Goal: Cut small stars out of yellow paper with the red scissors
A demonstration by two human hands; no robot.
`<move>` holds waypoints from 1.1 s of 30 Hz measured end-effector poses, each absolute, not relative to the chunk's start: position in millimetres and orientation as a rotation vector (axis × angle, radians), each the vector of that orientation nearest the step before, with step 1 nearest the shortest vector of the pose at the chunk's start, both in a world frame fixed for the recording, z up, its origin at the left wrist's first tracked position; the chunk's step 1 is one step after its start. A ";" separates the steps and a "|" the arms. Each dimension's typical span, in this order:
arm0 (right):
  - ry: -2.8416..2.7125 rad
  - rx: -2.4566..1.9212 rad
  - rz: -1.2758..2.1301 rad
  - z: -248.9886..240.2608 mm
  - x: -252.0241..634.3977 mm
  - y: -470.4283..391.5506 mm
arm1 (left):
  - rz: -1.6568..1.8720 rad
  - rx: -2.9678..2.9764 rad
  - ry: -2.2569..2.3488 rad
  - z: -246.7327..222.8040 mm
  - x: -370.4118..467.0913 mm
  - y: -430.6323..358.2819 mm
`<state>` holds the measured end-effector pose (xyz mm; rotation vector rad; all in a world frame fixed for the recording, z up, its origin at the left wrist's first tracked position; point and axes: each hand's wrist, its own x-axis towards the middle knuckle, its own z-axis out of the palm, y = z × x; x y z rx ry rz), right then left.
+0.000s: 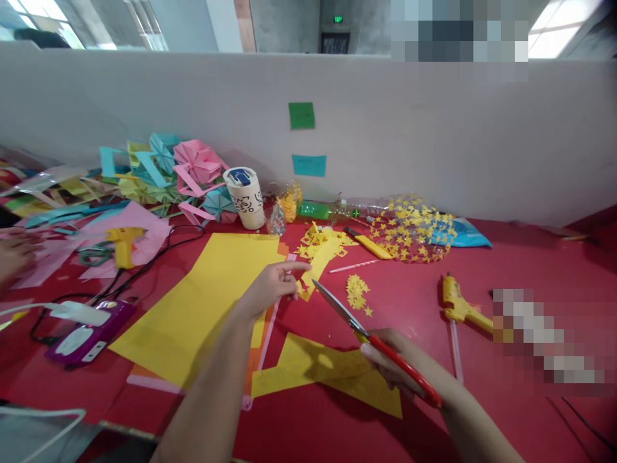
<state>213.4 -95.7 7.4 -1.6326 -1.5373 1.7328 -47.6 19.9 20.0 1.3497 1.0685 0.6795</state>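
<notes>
Yellow paper sheet (207,289), smooth, matte and broad, lies uncut left of centre. Mid-frame, our left hand (270,289) extends a finger towards a narrow paper strip (324,257); we cannot tell whether it pinches anything. Right of centre, a loose heap of small, pointed stars (357,291) looks finished; we judge plenty remains uncut. Our right hand (409,352) grips red-handled metal scissors (385,353), tips near the strip.

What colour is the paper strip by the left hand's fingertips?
The paper strip is yellow; the head view shows it best.
</notes>
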 end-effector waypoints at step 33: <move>-0.965 -1.512 1.296 -5.5 186.6 -88.6 | 0.382 1.300 0.821 6.9 32.0 -24.4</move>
